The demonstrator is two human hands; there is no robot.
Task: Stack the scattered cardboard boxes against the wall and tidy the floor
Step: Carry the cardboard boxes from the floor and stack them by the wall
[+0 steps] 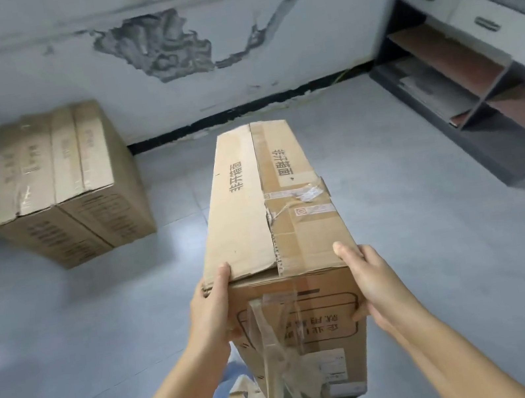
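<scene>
Held up off the floor (401,245) at the centre of the view: a long, narrow cardboard box (269,204), brown and corrugated, its far end pointing toward the wall (233,75). Clamped on its near end by both hands, one per side. Left hand (211,308) wrapped around the left near corner, thumb over the top edge, fingers hidden behind the side face. Right hand (368,281) pressed flat to the right near corner, thumb on top, fingertips curled onto the end face. Top flaps meeting unevenly along a ragged centre seam, torn corrugation showing; printed black characters running lengthwise on each flap. Peeling clear tape (308,192) and small paper labels crossing the right flap. Loose, crinkled strips of tape (273,353) dangling from the near end face, over a rounded printed frame.

Resting on the floor to the left, close to the wall: a blockier stack of cardboard boxes (60,184), slim cartons side by side, taped seams glossy, well apart from the held box.

Smooth pale grey floor tiles, faintly reflective. Wall white with large flaking patches of bare grey plaster, black skirting along its foot. At right, a dark-framed shelf unit (476,76) with pale drawers, metal handles and open brown-backed compartments. Blue denim visible below the box.
</scene>
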